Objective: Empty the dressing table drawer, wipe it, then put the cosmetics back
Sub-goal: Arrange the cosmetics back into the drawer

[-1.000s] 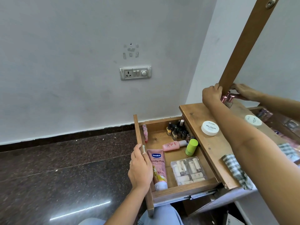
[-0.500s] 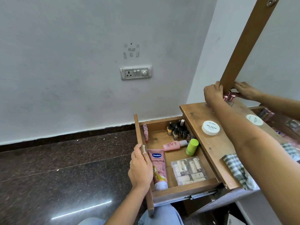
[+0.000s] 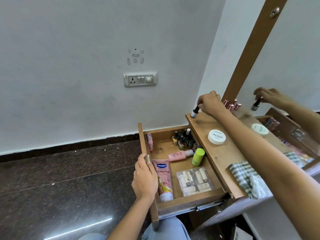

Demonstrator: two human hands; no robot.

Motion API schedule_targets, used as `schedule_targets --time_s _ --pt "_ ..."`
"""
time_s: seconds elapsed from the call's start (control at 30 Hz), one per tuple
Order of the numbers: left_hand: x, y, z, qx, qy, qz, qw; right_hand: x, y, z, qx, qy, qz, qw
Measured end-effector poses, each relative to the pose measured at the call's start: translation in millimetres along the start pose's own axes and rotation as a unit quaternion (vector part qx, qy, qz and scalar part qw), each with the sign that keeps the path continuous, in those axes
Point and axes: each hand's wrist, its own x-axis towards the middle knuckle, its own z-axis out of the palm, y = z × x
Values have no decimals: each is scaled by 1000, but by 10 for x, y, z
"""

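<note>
The wooden drawer [image 3: 190, 199] stands pulled out to the left of the dressing table top [image 3: 220, 153]. My left hand [image 3: 144, 179] grips the drawer's front panel. My right hand [image 3: 210, 103] pinches a small nail polish bottle [image 3: 194, 112] by its dark cap, its base at the table top's far corner. In the drawer lie a pink Vaseline tube [image 3: 163, 179], a pink bottle [image 3: 180, 155], a green stick [image 3: 198, 156], a clear box of tubes [image 3: 194, 181], several nail polish bottles [image 3: 183, 139] and pink lip balms [image 3: 150, 142].
A white nail polish remover jar [image 3: 217, 136], several rose-capped bottles [image 3: 232, 104] and a checked cloth [image 3: 245, 177] sit on the table top. The mirror [image 3: 284, 94] with its wooden frame rises at the right. Dark stone floor [image 3: 60, 184] lies at the left, and a wall socket [image 3: 140, 79] is behind.
My right hand has moved left, from the rose-capped bottles by the mirror frame to the table's far corner, and now holds a small nail polish bottle. The left hand stays on the drawer front.
</note>
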Motion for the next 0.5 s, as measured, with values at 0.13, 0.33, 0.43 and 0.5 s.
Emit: schedule_targets --time_s 0.13,0.33,0.43,0.5 --pt "-3 -3 0 1 -2 0 1000 -229 -337 -16 61 -7 -56 996" --pt "-6 0 -3 -5 -3 0 1000 -592 -692 184 39 -69 -81 994" --pt "-6 3 0 -4 -4 -2 1000 -724 -768 374 18 -89 -75 993" --pt "-9 8 -8 -7 -3 -3 1000 -780 -793 490 -6 -102 -72 992"
